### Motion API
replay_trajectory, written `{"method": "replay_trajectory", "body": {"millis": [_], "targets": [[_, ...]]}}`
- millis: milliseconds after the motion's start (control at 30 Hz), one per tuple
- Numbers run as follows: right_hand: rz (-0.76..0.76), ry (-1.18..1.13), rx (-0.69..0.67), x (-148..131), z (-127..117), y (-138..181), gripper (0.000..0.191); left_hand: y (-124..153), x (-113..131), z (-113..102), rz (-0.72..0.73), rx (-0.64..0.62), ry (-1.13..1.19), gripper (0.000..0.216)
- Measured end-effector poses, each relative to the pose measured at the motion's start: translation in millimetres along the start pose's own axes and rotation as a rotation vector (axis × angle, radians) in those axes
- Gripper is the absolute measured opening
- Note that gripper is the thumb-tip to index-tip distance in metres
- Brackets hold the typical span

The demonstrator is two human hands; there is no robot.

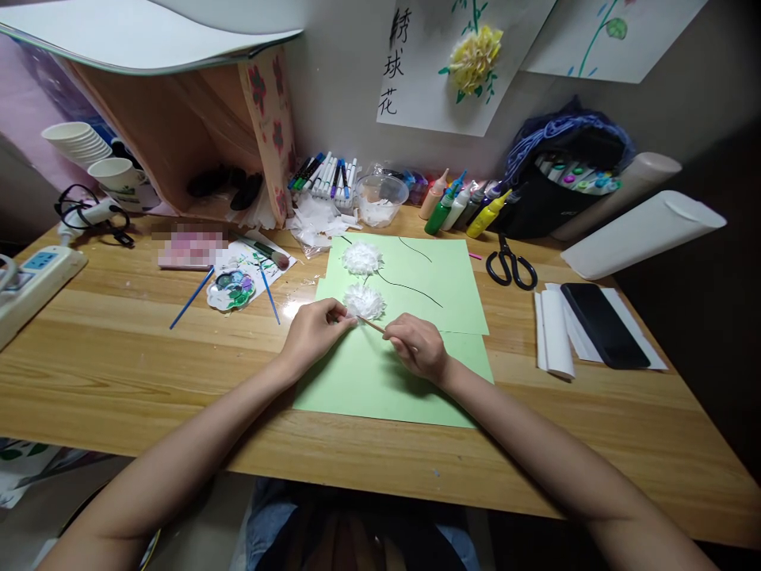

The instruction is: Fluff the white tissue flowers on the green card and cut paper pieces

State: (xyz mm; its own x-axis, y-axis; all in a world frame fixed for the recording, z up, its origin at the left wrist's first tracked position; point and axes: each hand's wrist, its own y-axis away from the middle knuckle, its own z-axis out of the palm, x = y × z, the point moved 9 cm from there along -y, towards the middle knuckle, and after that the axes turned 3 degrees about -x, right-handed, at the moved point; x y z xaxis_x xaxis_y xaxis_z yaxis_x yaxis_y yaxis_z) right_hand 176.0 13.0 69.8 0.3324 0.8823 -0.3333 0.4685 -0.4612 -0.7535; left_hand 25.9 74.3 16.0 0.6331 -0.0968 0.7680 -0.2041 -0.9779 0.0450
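Note:
Two white ruffled paper flowers, an upper one (362, 258) and a lower one (365, 301), lie on overlapping light green sheets (380, 381). Thin dark curved lines run across the upper sheet (452, 274). My left hand (321, 325) is pinched closed at the lower flower's near edge; what its fingertips hold is too small to make out. Between the fingers of my right hand (416, 345) is a thin brown stick (372, 324), slanting left so that its tip meets my left fingertips beside that flower.
At left lie a paint palette (231, 290), blue brushes (191, 297) and a power strip (44, 270). Behind are white tissue pieces (315, 218), a clear bowl (382, 198), markers (333, 176) and paint bottles (440, 212). Black scissors (505, 266) and a phone (605, 325) lie at right.

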Motion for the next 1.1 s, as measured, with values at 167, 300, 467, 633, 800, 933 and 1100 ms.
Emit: {"method": "replay_trajectory", "body": {"millis": [167, 300, 467, 633, 800, 933, 1100], "targets": [[0.032, 0.026, -0.016, 2, 2, -2, 0.013, -1, -1, 0, -0.002, 0.008, 0.008, 0.016], [0.049, 0.019, 0.003, 3, 2, -3, 0.012, -1, -2, -1, -0.007, 0.006, 0.011, 0.022], [0.133, -0.004, 0.033, 11, 1, -1, 0.013, -2, -4, 1, -0.006, -0.010, 0.029, 0.023], [0.278, -0.016, 0.070, 23, -1, -4, 0.019, -2, -6, 0, 0.001, -0.020, 0.045, 0.024], [0.542, -0.040, 0.029, 44, 3, -26, 0.026, -2, -7, 1, 0.000, -0.025, 0.040, 0.022], [0.690, -0.114, -0.009, 57, 9, -39, 0.028, -2, -6, 0, 0.009, 0.019, -0.009, 0.020], [0.661, -0.142, 0.016, 54, 7, -34, 0.029, -3, -4, -3, -0.013, 0.073, -0.078, 0.016]]}}
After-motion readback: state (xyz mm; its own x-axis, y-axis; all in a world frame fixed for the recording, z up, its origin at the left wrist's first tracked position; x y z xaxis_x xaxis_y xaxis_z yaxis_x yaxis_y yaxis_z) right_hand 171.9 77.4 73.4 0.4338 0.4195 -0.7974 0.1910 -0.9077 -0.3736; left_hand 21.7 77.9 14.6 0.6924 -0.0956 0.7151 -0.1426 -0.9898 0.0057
